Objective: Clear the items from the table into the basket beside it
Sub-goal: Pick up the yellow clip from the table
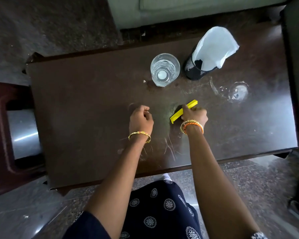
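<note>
Speckled stone floor surrounds a dark brown bench (86,94), scratched and smeared, seen from the head camera looking straight down. Both hands are over the middle of the bench, apart from each other. The right hand (194,116) has its fingers curled round a yellow bar-shaped object (192,105), which lies tilted on the bench top with one end sticking out past the fingers and the other end showing beside the wrist. The left hand (140,119), just left of it, is curled into a loose fist and holds nothing that can be seen. Beyond the hands stands a clear drinking glass (164,69), upright, and just to its right a black mesh cup (195,69) with a white sheet (214,45) poking out of its top. Farther right of the right hand a wet ring mark (238,92) shows on the bench. Left of the left hand, beside the bench, sits a dark red container (2,135) with a shiny inside; whether this is the basket cannot be told.
</note>
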`<action>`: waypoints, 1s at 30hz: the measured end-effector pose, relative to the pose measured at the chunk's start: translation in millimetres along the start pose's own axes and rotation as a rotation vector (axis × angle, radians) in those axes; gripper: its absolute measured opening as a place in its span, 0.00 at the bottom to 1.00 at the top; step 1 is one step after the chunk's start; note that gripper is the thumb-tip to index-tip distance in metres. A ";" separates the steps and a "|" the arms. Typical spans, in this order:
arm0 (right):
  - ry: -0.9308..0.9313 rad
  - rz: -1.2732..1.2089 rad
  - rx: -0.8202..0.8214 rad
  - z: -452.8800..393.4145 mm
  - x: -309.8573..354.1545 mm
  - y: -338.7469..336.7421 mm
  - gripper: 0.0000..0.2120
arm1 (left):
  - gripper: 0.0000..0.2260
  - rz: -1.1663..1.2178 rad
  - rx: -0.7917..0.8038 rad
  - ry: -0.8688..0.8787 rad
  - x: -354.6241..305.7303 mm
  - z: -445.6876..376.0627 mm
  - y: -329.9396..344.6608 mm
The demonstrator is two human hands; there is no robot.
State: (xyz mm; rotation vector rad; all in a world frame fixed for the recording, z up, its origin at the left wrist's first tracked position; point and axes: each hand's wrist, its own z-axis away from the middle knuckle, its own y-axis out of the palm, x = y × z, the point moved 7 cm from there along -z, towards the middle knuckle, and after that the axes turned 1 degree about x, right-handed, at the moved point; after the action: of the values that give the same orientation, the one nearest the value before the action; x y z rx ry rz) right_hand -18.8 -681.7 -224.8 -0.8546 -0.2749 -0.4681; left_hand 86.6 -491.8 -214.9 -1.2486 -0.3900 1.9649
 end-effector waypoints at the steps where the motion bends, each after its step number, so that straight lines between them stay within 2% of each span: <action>1: -0.017 -0.001 0.009 6.2 -2.4 2.6 0.12 | 0.09 0.001 -0.006 0.003 3.9 2.3 -1.7; 6: -0.162 -0.056 0.042 52.1 -7.6 22.2 0.12 | 0.08 0.051 -0.055 -0.002 35.3 17.4 -26.1; 10: -0.203 -0.076 0.150 97.3 -8.3 56.3 0.09 | 0.08 0.139 -0.130 -0.061 73.4 29.6 -65.7; 12: -0.247 -0.093 0.219 126.5 -4.6 78.7 0.11 | 0.09 0.192 -0.183 -0.106 97.2 36.4 -94.1; 14: -0.300 -0.082 0.332 156.8 0.2 105.3 0.17 | 0.09 0.229 -0.262 -0.132 121.9 44.3 -128.7; 17: -0.343 -0.024 0.605 205.4 10.2 150.0 0.21 | 0.09 0.240 -0.392 -0.115 150.7 58.9 -186.7; 20: -0.461 0.045 0.839 261.9 33.7 184.7 0.10 | 0.10 0.224 -0.477 -0.048 169.4 75.0 -243.2; 22: -0.537 0.056 0.965 307.1 52.3 206.2 0.08 | 0.10 0.230 -0.573 -0.011 183.3 88.6 -287.2; 27: -0.679 0.065 1.160 417.7 89.7 260.3 0.05 | 0.10 0.278 -0.897 -0.038 218.0 123.5 -378.8; 30: -0.772 0.158 1.208 473.1 98.8 295.7 0.11 | 0.10 0.285 -1.053 -0.097 239.6 145.3 -410.8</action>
State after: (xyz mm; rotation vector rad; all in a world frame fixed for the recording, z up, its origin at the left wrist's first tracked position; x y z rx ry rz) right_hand 192.4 -176.2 -79.9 0.1837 -1.0570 0.2367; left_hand 84.1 -23.1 -48.9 -1.9019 -1.4974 2.0997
